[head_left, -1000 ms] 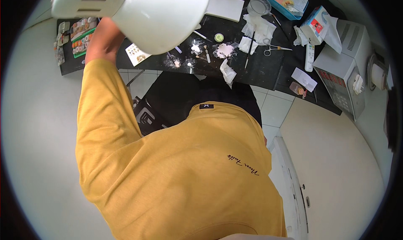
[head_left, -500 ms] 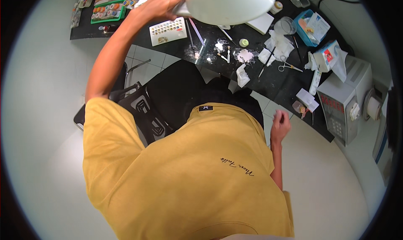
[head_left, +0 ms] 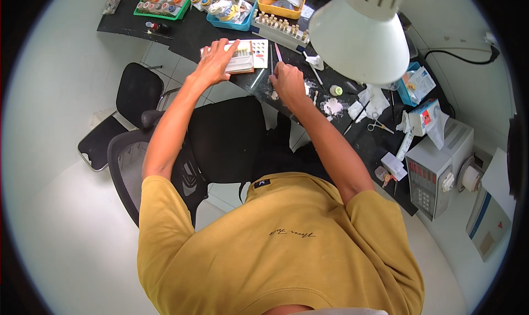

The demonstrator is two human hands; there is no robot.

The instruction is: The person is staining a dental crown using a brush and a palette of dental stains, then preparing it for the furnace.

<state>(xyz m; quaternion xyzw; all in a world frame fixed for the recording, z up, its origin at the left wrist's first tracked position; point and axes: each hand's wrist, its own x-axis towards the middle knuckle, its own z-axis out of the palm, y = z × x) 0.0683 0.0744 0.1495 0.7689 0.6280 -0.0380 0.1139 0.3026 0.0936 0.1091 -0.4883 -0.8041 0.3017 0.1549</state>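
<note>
My left hand (head_left: 217, 64) spans a flat, pale case with a brown edge (head_left: 242, 64), fingers along its far edge and thumb at the near one. The case lies over part of a white palette (head_left: 260, 51) dotted with coloured spots. To its right, my right hand (head_left: 289, 83) is low over the black table, fingers curled. A thin lilac stick (head_left: 278, 51) runs beneath or into those fingers; the back of the hand hides whether they grip it. Beside it lies a dark thin rod (head_left: 271, 58). White powder (head_left: 333, 106) is scattered nearby.
A large white lamp head (head_left: 361, 42) hangs over the right part of the table (head_left: 184, 45). Behind my hands stand a blue tray (head_left: 231, 24), a yellow tray (head_left: 282, 13) and a green tray of jars (head_left: 162, 16). Scissor-handled forceps (head_left: 379, 125) and a grey machine (head_left: 435, 169) are at right.
My left hand has left the lamp and come down onto the case. The lamp sits further right in view. My right hand has moved from my side up to the table.
</note>
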